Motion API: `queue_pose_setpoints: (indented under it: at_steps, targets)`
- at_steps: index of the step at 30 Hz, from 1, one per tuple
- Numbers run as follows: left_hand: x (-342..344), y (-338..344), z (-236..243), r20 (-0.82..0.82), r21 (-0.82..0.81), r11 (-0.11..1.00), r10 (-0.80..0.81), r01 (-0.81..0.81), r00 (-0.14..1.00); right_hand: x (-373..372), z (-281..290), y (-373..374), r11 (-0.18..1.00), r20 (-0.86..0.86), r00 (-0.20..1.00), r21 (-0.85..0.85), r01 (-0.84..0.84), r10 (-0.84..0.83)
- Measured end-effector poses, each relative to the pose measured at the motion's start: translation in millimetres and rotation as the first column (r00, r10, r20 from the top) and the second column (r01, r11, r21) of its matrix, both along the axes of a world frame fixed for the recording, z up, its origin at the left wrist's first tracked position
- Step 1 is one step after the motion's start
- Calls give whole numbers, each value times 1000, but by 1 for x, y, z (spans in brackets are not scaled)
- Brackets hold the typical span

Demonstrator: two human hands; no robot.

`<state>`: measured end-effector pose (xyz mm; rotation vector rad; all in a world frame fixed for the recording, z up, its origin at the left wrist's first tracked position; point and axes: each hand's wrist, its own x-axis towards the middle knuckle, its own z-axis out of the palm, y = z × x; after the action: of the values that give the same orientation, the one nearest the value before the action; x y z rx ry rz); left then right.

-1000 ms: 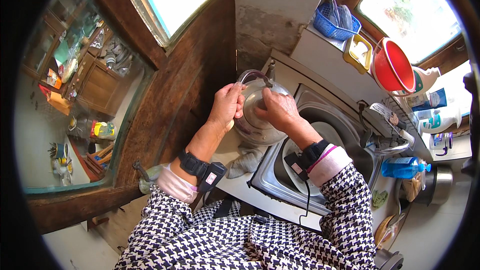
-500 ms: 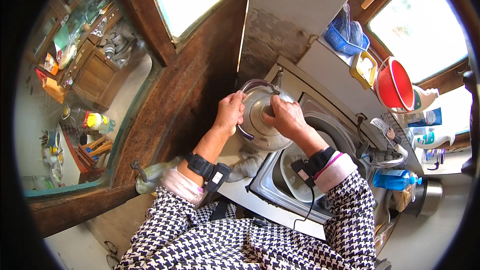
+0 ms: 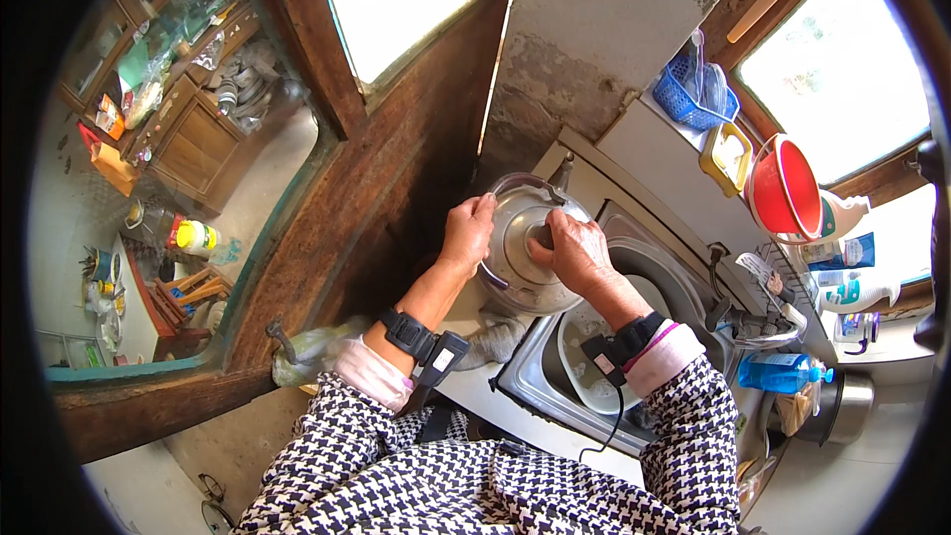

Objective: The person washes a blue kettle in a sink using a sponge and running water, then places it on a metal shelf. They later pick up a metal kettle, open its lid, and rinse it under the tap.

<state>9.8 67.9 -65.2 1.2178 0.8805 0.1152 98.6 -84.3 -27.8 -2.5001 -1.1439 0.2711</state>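
Note:
A silver metal kettle [image 3: 538, 289] is in front of me, left of the sink, its spout pointing to the far side. My left hand [image 3: 468, 238] is closed around the kettle's curved handle on the left side. With bent fingers, my right hand [image 3: 581, 256] grips the dark knob in the middle of the round lid [image 3: 513, 240]. The lid appears seated on the kettle; the knob is mostly hidden by my fingers. Just nearer than the kettle, a grey cloth [image 3: 497, 337] lies on the counter edge.
To the right, a metal sink [image 3: 525, 376] holds a pale basin [image 3: 584, 337]. A ledge beyond carries a blue basket [image 3: 684, 99], a yellow container [image 3: 726, 157] and a red bucket [image 3: 783, 188]. A blue bottle [image 3: 773, 374] stands at right. A wood-framed glass door [image 3: 297, 248] borders the left.
The whole view has shifted slightly, so things sit a little lower in the picture. Both hands keep their places on the kettle's handle and the lid knob.

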Motion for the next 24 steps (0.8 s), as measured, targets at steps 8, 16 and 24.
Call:
queue_pose_setpoints:
  at_steps: [8, 16, 24]
  targets:
    - [-1, 1, -4, 27, 58, 998, -29, 27, 999, 15, 60, 1, 993, -118, 988, 47, 106, -99]
    - [-7, 1, -4, 93, -31, 999, -23, 26, 995, 1, 22, -71, 657, -583, 722, 384, 649, -372]
    - [-12, 0, -8, 146, -73, 997, -27, 38, 989, -69, -41, -166, 365, -851, 248, 73, 928, -462]
